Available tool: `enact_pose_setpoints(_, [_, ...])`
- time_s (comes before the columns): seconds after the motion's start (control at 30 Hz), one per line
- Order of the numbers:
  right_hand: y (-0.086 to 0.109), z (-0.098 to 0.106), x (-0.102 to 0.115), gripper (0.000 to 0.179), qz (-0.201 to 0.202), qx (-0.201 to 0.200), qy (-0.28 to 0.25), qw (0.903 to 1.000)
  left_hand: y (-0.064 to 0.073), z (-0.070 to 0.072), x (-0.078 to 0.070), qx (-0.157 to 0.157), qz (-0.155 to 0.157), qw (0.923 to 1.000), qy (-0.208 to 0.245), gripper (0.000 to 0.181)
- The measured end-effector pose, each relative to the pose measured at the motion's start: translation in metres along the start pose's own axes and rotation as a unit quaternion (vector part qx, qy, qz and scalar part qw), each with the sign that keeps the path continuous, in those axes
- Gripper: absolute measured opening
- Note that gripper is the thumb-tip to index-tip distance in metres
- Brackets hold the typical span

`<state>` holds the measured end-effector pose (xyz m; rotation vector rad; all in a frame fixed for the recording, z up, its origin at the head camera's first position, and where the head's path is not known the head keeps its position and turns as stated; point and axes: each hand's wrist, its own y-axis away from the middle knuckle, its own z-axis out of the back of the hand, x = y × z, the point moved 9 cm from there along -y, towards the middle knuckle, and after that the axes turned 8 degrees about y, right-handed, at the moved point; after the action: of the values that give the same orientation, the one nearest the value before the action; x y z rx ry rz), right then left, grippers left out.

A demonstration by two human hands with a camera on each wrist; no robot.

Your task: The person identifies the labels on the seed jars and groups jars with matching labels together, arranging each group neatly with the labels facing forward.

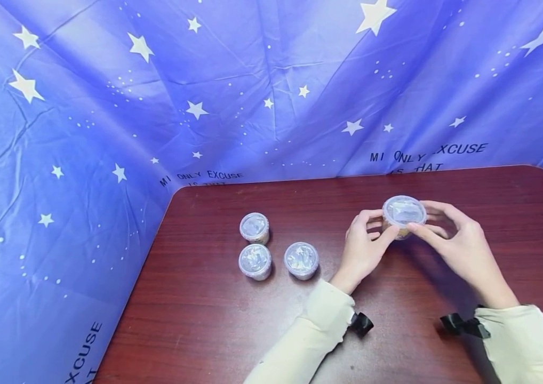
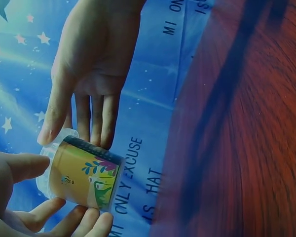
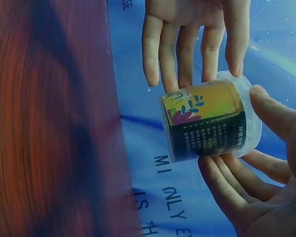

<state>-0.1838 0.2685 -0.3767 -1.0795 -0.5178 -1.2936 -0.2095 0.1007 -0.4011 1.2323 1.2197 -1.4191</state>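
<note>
Both hands hold one small round plastic tub (image 1: 404,212) above the right part of the table. It has a clear lid and a yellow, green and black printed label, seen in the left wrist view on the tub (image 2: 86,173). My left hand (image 1: 365,244) grips its left side, thumb near the lid's rim and fingers round the wall. From the other side my right hand (image 1: 463,242) grips it likewise, thumb at the rim. In the right wrist view the dark label panel with white lettering faces the camera on the tub (image 3: 207,121).
Three similar lidded tubs stand on the dark red wooden table (image 1: 194,330): a back one (image 1: 254,226), a front one (image 1: 255,260) close before it, and a third tub (image 1: 301,260) to their right. A blue star-printed cloth (image 1: 252,80) hangs behind the table.
</note>
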Motion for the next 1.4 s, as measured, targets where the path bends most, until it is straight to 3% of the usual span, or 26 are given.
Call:
enact_pose_setpoints(0.37, [-0.001,-0.010,0.011,0.048,0.005,0.010,0.001,0.9999,0.003,0.016,-0.005,0.009,0.001,0.9991,0.041,0.034])
enact_pose_setpoints(0.7, [0.000,-0.025,0.023,0.046,0.024,0.027,-0.022,0.9991,0.011,0.035,-0.010,0.015,0.000,0.9996,0.023,0.035])
enact_pose_setpoints(1.4, [0.002,-0.058,0.044,0.039,0.026,0.085,-0.058,0.9943,0.022,0.075,-0.012,0.043,-0.004,0.9966,0.070,0.040])
